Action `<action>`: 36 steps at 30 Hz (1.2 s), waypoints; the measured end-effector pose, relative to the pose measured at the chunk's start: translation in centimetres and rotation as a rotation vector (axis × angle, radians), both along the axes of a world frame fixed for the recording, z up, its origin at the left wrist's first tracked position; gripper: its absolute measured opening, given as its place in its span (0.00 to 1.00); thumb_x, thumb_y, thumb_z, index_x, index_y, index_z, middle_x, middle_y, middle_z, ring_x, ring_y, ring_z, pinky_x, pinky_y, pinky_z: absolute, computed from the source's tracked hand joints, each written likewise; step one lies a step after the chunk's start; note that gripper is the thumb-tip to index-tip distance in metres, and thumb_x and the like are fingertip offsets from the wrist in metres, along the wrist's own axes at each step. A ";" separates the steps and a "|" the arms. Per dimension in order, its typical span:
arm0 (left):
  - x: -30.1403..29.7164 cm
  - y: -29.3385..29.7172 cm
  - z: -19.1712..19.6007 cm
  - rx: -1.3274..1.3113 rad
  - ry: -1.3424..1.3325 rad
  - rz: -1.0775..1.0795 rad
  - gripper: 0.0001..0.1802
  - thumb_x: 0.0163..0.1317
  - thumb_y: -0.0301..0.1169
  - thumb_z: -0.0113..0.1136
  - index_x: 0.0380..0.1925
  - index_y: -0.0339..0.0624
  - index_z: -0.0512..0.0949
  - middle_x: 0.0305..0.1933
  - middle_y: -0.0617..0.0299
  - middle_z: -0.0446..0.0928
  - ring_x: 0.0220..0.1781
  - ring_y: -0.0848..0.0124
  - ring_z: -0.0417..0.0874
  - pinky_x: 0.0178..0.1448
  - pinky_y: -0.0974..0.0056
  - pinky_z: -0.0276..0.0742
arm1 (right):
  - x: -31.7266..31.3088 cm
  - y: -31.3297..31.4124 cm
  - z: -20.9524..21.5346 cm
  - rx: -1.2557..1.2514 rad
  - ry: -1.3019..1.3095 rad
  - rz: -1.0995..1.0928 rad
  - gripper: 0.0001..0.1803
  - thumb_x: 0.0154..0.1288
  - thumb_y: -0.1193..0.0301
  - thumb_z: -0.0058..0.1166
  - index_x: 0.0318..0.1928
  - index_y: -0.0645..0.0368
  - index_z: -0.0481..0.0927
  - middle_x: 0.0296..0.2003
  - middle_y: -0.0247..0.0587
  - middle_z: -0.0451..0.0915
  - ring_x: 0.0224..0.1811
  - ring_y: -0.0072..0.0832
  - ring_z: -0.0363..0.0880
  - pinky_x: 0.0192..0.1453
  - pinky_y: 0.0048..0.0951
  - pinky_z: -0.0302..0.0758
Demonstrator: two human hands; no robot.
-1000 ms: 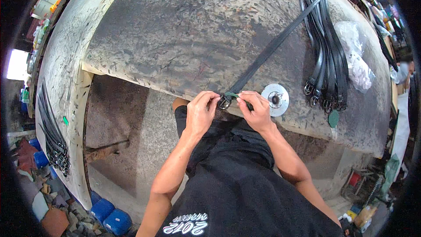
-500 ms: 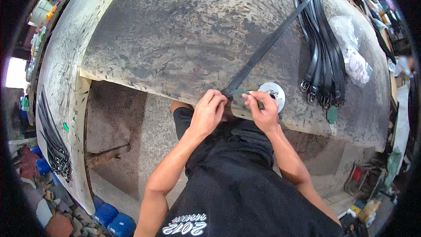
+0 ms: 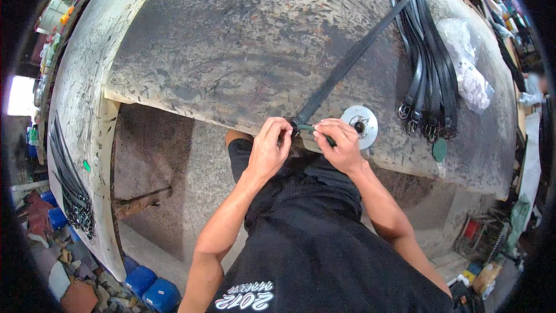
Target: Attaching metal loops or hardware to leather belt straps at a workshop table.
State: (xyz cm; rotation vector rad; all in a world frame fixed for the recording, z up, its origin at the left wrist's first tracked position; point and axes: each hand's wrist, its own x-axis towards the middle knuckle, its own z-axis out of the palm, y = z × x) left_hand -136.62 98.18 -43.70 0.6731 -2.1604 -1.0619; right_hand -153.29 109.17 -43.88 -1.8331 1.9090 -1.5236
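A black belt runs from the pile at the far right down to the table's front edge. My left hand pinches its near end between thumb and fingers. My right hand, just to the right, grips a thin dark green tag against that end. The tag looks bent or seen edge-on, and its right part is hidden by my fingers. The belt's buckle, if it is at this end, cannot be made out.
Behind my right hand lies a pale round disc with a central hole. Farther right are several buckled black belts, a round green tag and a clear plastic bag. More belts hang at the left edge of the stained table.
My right hand has moved slightly left and turned over, its knuckles now upward. The green tag is now nearer the belt's end and looks curved. My left hand has barely shifted.
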 end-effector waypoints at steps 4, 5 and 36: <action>0.1 0.0 -0.2 -0.005 0.010 -0.001 0.08 0.58 0.17 0.59 0.36 0.34 0.72 0.38 0.51 0.75 0.38 0.53 0.80 0.39 0.58 0.78 | 0.0 0.0 0.1 0.004 0.005 0.008 0.07 0.55 0.78 0.64 0.34 0.62 0.80 0.33 0.43 0.84 0.38 0.40 0.85 0.45 0.37 0.80; 0.1 0.0 -0.3 -0.003 0.014 0.001 0.08 0.58 0.17 0.59 0.36 0.34 0.72 0.38 0.51 0.75 0.38 0.53 0.81 0.39 0.59 0.78 | 0.0 0.0 0.0 0.007 0.010 0.015 0.07 0.54 0.78 0.65 0.34 0.62 0.80 0.33 0.43 0.84 0.38 0.41 0.85 0.46 0.38 0.80; -1.1 0.0 1.6 -0.174 -0.143 0.017 0.14 0.50 0.28 0.72 0.35 0.36 0.79 0.37 0.55 0.76 0.39 0.57 0.78 0.43 0.57 0.76 | -3.8 0.1 2.3 0.174 -0.887 -0.081 0.06 0.72 0.77 0.49 0.45 0.67 0.74 0.32 0.43 0.84 0.31 0.22 0.80 0.40 0.24 0.77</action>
